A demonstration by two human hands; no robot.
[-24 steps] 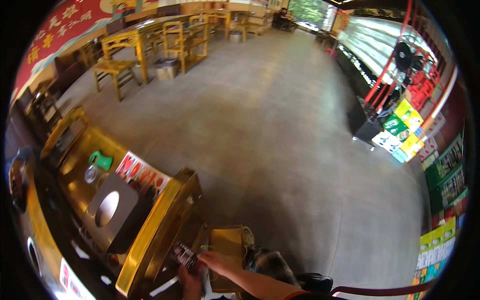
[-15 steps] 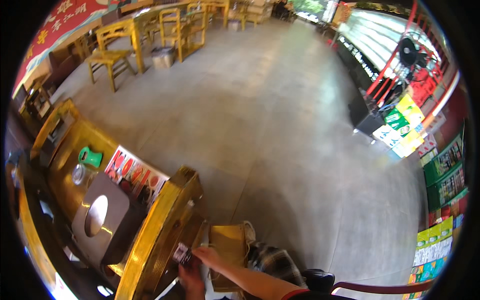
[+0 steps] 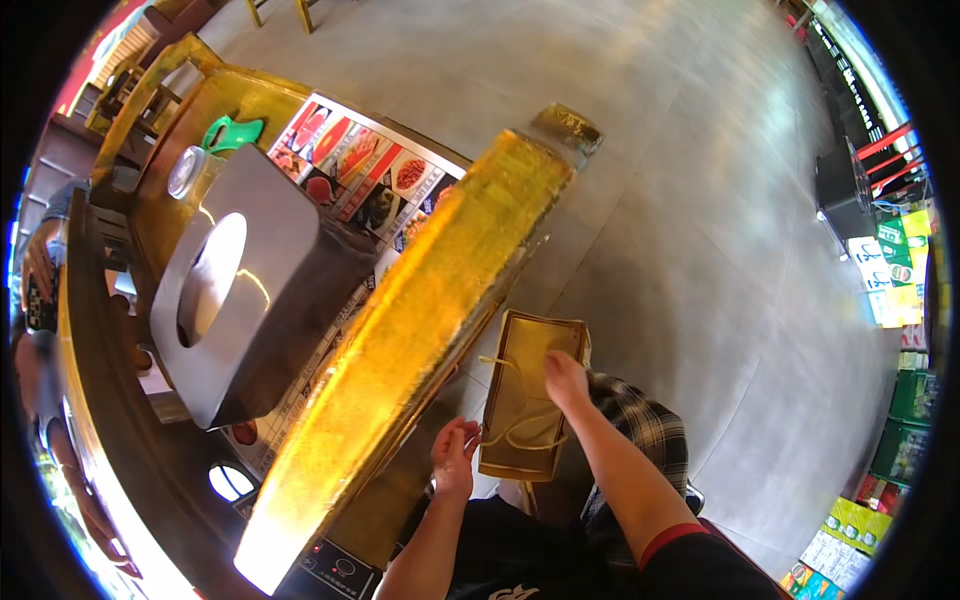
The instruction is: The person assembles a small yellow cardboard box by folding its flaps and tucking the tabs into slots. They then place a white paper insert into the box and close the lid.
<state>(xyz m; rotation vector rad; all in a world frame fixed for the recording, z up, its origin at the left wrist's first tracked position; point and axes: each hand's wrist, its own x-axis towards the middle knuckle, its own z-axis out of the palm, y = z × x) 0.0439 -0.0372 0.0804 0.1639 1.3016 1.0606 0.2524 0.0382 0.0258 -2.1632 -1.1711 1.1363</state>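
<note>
While the right hand [image 3: 567, 382] is held above the open, yellow-brown bag [image 3: 522, 345], with its fingers folded together, the left hand [image 3: 454, 458] is just beside the left side of this bag, its fingers bent and close to the pale cord [image 3: 497, 361]. I cannot tell if either hand grips something, because the fingertips are partly hidden or too small to see well. The bag stands to the right of the table [image 3: 400, 350], near its thick golden edge, and the cord lies loosely curved across its opening. Next to the bag, on its right, is a dark plaid cloth [image 3: 652, 425], partly behind the right forearm. On the table, beyond the golden edge, there is a grey box [image 3: 285, 300] with a round opening; near it are a printed picture sheet [image 3: 355, 150], a clear jar [image 3: 186, 170] and a green object [image 3: 234, 133]. Around these spreads the grey floor [image 3: 720, 330].
</note>
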